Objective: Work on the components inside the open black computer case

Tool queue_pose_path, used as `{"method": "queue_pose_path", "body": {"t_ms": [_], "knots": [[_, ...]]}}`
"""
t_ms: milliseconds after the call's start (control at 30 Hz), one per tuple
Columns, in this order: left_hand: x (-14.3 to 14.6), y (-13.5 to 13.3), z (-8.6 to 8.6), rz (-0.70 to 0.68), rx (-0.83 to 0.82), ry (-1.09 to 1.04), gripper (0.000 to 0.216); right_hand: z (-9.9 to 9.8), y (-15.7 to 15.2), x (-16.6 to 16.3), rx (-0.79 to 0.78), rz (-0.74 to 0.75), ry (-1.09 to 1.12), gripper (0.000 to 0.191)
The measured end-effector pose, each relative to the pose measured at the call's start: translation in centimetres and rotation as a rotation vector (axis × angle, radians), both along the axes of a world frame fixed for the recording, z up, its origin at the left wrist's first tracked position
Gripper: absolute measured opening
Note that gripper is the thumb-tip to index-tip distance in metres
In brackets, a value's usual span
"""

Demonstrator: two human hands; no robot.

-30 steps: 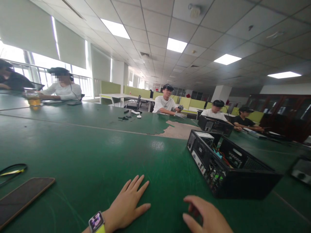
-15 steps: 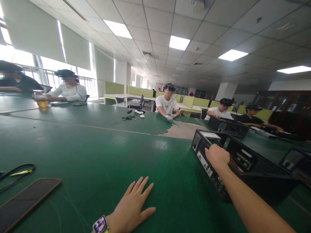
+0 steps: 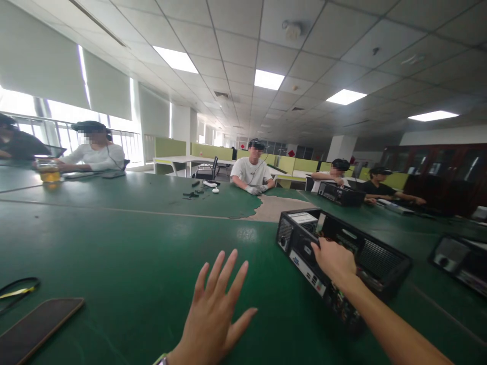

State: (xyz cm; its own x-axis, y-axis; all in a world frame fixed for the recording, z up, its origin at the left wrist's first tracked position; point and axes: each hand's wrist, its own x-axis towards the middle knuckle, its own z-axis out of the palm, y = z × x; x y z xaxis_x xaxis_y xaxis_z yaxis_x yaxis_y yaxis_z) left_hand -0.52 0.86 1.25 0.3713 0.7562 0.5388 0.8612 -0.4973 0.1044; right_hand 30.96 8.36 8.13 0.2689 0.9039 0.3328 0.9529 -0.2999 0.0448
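Observation:
A black computer case [image 3: 304, 248], its top side uncovered, stands on the green tabletop to the right. Ports, a fan and a white label show on it, with inner parts partly visible behind my wrist. My right hand [image 3: 337, 261] grips the case's near upper edge, thumb outside and the other fingers curled inward out of sight. With fingers spread and palm down, my left hand [image 3: 218, 304] is over the table left of the case, holding nothing. Whether it touches the surface I cannot tell.
A dark flat tray-like panel [image 3: 41, 329] and a black cord [image 3: 23, 286] lie at the left. Another computer case [image 3: 460, 263] is at the right edge. Small dark parts [image 3: 194, 193] lie across the table before a gloved person [image 3: 253, 170]. A cup [image 3: 48, 172] stands far left.
The case has turned and shifted with my right hand still on its edge. My left hand has lifted or moved slightly forward, fingers spread. The whole view has swung a little.

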Motion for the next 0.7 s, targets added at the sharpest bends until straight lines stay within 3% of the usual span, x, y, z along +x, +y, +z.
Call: {"method": "queue_pose_path", "body": {"t_ms": [33,100,200,267,333,400,433,500,567,633,700], "knots": [[0.8,-0.4,0.9,0.018,0.079,-0.022,0.066,0.0,-1.3,-0.6,0.039,0.042,0.032,0.041],[2.7,-1.0,2.3,0.025,0.152,-0.046,0.069,-0.4,-4.2,-2.4,0.267,0.2,0.131,0.05],[5.4,-0.7,2.6,-0.077,0.117,-0.026,0.08,-3.2,-7.8,-5.8,0.635,0.518,0.393,0.073],[6.5,0.1,1.2,-0.223,-0.02,0.036,0.078,-6.5,-9.1,-7.6,0.544,0.633,0.629,0.064],[6.8,0.8,-1.0,-0.36,-0.231,0.115,0.071,-10.1,-9.4,-8.6,0.273,0.679,0.793,0.054],[6.5,1.1,-3.1,-0.401,-0.382,0.152,0.067,-12.9,-9.4,-9.0,0.081,0.698,0.829,0.054],[6.3,1.2,-4.0,-0.396,-0.411,0.151,0.066,-13.8,-9.3,-9.1,0.06,0.693,0.824,0.053],[5.8,1.3,-5.0,-0.381,-0.412,0.127,0.064,-14.3,-9.5,-9.5,0.136,0.664,0.8,0.048],[5.5,1.4,-5.2,-0.404,-0.414,0.119,0.06,-13.4,-10.3,-10.4,0.241,0.697,0.777,0.042],[5.4,1.6,-5.0,-0.423,-0.449,0.127,0.056,-11.9,-12.1,-11.6,0.196,0.912,0.694,0.036],[5.4,1.6,-4.6,-0.397,-0.47,0.106,0.057,-10.6,-14.9,-12.9,0.038,1.183,0.576,0.033]]}}
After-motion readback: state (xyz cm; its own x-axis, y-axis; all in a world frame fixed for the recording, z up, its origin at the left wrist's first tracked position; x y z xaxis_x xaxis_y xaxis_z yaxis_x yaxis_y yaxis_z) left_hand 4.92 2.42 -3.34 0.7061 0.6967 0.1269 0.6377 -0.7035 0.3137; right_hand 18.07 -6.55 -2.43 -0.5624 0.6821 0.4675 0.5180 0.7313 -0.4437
